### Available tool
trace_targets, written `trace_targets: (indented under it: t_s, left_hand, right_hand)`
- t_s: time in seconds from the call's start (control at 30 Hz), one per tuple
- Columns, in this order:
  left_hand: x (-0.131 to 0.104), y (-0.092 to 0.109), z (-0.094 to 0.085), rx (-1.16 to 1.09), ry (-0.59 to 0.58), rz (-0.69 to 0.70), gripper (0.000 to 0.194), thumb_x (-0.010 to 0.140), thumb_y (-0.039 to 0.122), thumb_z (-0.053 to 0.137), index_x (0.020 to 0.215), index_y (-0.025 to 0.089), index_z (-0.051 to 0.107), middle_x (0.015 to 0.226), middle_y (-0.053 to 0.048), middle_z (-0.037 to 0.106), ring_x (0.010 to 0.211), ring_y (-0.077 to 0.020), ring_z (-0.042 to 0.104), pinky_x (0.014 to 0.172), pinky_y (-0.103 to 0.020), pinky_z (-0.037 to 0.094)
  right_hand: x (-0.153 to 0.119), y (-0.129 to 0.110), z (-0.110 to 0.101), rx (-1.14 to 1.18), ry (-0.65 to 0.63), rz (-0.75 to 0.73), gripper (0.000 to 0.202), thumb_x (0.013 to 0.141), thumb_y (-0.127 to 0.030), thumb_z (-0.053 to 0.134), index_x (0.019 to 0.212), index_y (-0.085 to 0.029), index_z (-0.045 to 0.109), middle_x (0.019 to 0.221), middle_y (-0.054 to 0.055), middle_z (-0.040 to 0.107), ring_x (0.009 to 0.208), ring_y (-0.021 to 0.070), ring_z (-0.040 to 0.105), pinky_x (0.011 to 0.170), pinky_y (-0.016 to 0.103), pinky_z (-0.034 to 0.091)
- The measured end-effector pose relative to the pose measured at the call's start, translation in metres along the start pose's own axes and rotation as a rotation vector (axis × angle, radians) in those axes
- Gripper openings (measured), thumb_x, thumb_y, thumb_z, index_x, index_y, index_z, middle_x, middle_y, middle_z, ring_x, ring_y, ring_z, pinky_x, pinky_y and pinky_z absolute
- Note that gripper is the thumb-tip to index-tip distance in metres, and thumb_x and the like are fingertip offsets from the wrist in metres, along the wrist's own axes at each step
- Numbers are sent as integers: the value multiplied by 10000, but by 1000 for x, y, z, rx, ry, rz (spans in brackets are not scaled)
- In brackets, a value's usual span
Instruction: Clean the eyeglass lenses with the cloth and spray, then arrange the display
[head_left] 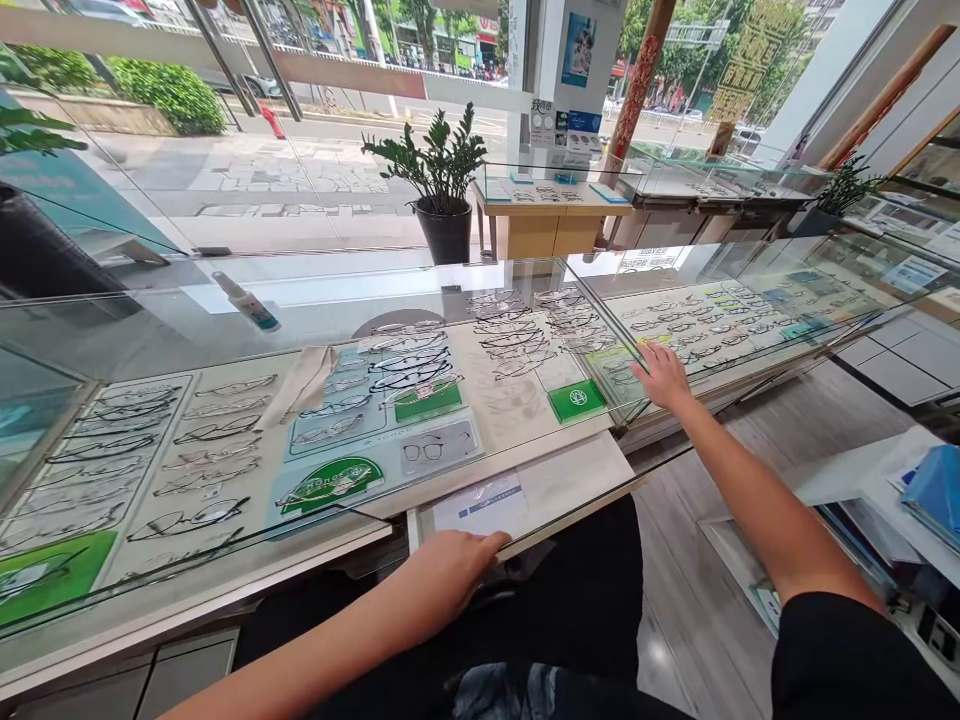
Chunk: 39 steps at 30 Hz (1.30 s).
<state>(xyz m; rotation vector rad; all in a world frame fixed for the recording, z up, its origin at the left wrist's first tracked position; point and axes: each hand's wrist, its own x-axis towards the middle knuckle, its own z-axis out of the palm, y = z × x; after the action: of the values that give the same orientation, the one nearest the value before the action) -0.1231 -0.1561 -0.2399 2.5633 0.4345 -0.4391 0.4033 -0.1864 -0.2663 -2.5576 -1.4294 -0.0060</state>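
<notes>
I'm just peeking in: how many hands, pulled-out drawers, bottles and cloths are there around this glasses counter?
Hands: 2, the left hand and the right hand
Drawer, pulled out: 1
Bottle: 1
Cloth: 1
Total: 5

A long glass display counter (pixel 161 325) carries a small spray bottle (pixel 246 302) on its transparent top — beneath the glass, a pale board (pixel 506 425) holds rows of eyeglasses (pixel 411 368), with several green cards (pixel 577 400) among them.
</notes>
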Motion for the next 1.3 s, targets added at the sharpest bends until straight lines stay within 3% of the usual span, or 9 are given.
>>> trace_targets:
  t_s: [0.13, 0.4, 0.7, 0.87, 0.93, 1.0, 1.17, 1.23, 1.3]
  left_hand:
    - [-6, 10, 4, 5, -57, -12, 418, 1068, 98, 467, 1402, 212, 691, 1088, -173, 851, 1049, -368, 852, 882, -406, 619]
    - [-10, 13, 19, -55, -10, 25, 358, 1087, 172, 498, 1382, 229, 693, 1053, -153, 843, 1006, -329, 841, 873, -368, 607]
    - [-12, 27, 5, -60, -51, 65, 338, 1157, 254, 430, 1400, 207, 661, 1255, -175, 843, 1155, -367, 831, 946, -443, 605]
    - [-7, 27, -7, 5, -81, 146, 402, 1144, 556, 594, 1285, 204, 728, 1134, -157, 851, 1058, -397, 834, 848, -434, 598]
    - [8, 31, -17, 34, -81, 199, 490, 1175, 621, 509, 1087, 212, 765, 988, -144, 840, 943, -366, 830, 785, -409, 569]
    - [33, 40, -27, -27, 8, 290, 478, 1202, 534, 472, 975, 222, 754, 936, -117, 826, 906, -317, 813, 791, -389, 556]
    - [128, 78, -42, -319, 507, 474, 187, 1148, 298, 518, 1187, 210, 679, 1220, -132, 776, 1098, -273, 753, 1007, -414, 575]
    - [166, 90, -43, -368, 639, 495, 175, 1113, 276, 578, 1257, 196, 635, 1291, -167, 722, 1210, -292, 705, 1095, -438, 556]
    - [193, 97, -39, -374, 677, 496, 194, 1078, 277, 636, 1250, 190, 613, 1309, -185, 683, 1229, -308, 669, 1128, -463, 543]
  right_hand:
    - [-2, -3, -1, -6, 5, 16, 795, 1110, -612, 342, 1758, -183, 511, 1880, 170, 439, 1732, 418, 352, 1405, 643, 331]
    - [-2, -4, 1, 28, 18, 28, 804, 1104, -634, 331, 1757, -204, 518, 1872, 153, 457, 1731, 416, 359, 1405, 643, 333]
    - [4, 2, 7, 58, 20, 72, 838, 1101, -687, 328, 1782, -227, 490, 1893, 150, 420, 1738, 441, 348, 1403, 667, 347]
    - [12, -3, 5, 193, 63, 268, 806, 1075, -646, 481, 1722, -171, 554, 1889, 232, 391, 1767, 474, 281, 1426, 717, 227]
    - [17, -8, 3, 237, 81, 334, 767, 1056, -610, 546, 1676, -160, 595, 1859, 246, 431, 1767, 459, 283, 1439, 688, 197]
    - [22, -15, 2, 254, 122, 403, 765, 1056, -596, 558, 1678, -151, 577, 1825, 265, 462, 1747, 457, 319, 1433, 680, 220]
    - [22, -55, 6, 260, 401, 585, 703, 1137, -517, 322, 1712, -139, 466, 1818, 309, 398, 1733, 488, 283, 1407, 756, 220]
    - [15, -75, 9, 278, 516, 590, 663, 1132, -483, 341, 1680, -140, 487, 1806, 307, 402, 1727, 477, 283, 1415, 734, 220]
    - [7, -92, 12, 320, 613, 562, 613, 1113, -451, 405, 1630, -144, 523, 1777, 302, 442, 1702, 462, 317, 1417, 711, 227]
